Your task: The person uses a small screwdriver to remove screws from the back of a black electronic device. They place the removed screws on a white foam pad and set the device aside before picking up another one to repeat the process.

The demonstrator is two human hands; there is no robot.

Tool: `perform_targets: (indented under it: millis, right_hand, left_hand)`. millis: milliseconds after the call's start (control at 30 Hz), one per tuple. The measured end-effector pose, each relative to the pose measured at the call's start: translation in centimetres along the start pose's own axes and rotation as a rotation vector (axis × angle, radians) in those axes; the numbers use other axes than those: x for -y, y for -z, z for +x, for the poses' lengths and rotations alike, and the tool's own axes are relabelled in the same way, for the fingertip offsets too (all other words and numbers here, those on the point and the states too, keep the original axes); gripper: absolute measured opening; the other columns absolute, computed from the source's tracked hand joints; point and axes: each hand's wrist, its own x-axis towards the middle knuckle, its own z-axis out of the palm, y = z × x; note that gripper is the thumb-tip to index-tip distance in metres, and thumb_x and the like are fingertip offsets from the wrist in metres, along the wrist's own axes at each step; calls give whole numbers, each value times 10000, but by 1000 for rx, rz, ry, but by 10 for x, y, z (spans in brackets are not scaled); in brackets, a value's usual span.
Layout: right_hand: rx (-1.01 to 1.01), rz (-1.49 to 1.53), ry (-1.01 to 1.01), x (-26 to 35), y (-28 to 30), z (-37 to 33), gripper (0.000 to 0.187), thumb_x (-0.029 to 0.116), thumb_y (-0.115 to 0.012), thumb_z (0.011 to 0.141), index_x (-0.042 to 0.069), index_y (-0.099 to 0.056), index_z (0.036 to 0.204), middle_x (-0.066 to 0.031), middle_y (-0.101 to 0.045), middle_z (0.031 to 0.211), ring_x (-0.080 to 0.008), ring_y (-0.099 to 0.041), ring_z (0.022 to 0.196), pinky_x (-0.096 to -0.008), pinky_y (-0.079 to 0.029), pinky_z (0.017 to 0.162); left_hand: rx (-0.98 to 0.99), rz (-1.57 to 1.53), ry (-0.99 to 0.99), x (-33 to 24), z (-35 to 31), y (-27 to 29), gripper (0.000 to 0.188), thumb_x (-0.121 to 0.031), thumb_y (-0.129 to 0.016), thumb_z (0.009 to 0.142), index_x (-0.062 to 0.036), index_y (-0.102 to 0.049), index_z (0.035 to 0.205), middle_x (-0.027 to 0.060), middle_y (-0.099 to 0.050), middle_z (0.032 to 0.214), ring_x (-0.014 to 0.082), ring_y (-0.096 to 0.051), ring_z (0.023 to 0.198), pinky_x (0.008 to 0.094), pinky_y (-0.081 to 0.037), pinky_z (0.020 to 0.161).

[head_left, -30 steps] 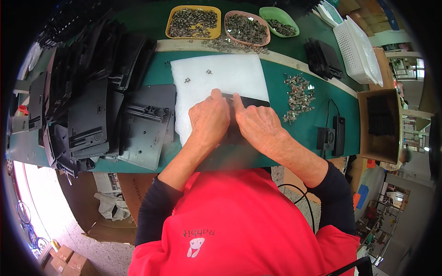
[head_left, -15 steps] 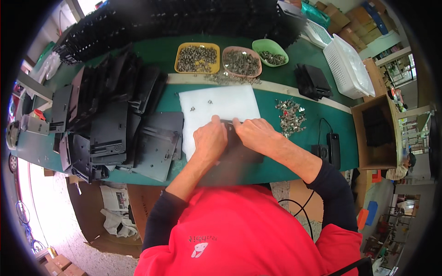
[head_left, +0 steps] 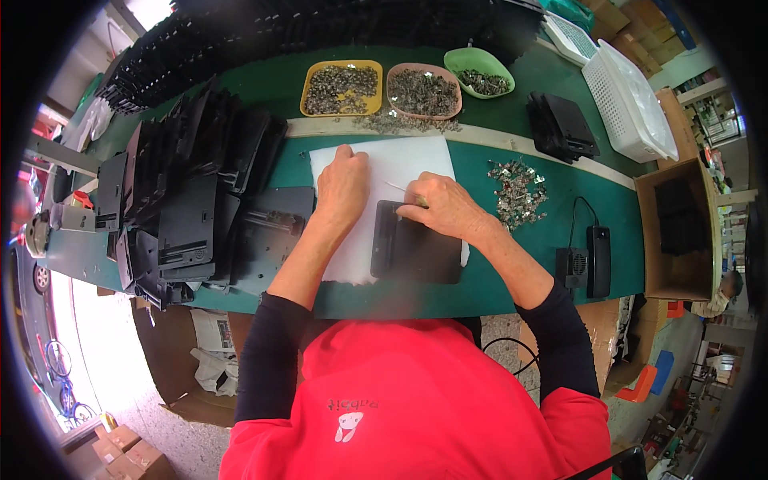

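At right over foam [head_left: 428, 150], our right grip [head_left: 442, 205] held a thin tool [head_left: 394, 185] whose slip risked scratching the near panel [head_left: 424, 252]; left grip [head_left: 344, 189] was unclear.

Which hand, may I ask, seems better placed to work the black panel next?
Probably the right hand: it is at the black panel, while the left hand is farther off, over the white foam.
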Motion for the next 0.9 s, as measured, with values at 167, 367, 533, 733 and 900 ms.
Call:
perform_targets:
  millis: [167,367,533,733,900]
  right_hand:
    - [13,-9,-110,11,2,-1,336,320,-740,769,-8,-681,812,-181,-641,812,-367,-633,783,-432,-503,727]
    - [27,157,-165,-4,16,-2,397,340,-747,775,-42,-641,751,-176,-636,676,-312,-630,655,-414,-499,641]
    - [159,380,-525,-6,31,3,452,371,-711,814,-73,-634,853,-260,-666,827,-369,-676,799,-432,-526,714]
    - [-184,430,-338,-28,-7,-16,277,238,-714,862,-8,-618,779,-37,-554,578,-98,-472,407,-269,-351,356]
    - [-188,827,-541,-8,-3,-31,251,198,-710,873,-1,-574,802,2,-503,557,-71,-452,405,-251,-324,348]
  left_hand:
    - [-50,-5,14,-4,-4,-7,107,-55,-527,881,43,-558,912,237,-564,983,424,-620,874,509,-510,735]
    - [-35,-32,-46,0,-4,-8,112,-42,-524,879,54,-539,936,259,-558,971,434,-605,868,510,-506,750]
    - [-32,-41,-25,10,-9,-8,110,-30,-532,865,60,-538,928,272,-578,948,456,-599,864,504,-500,765]
    - [19,-387,38,-1,-3,10,119,-76,-602,879,36,-610,916,173,-661,816,279,-643,760,363,-504,713]
    - [84,-483,151,-16,-28,36,127,-69,-615,879,44,-625,936,79,-661,745,135,-606,667,292,-491,631]
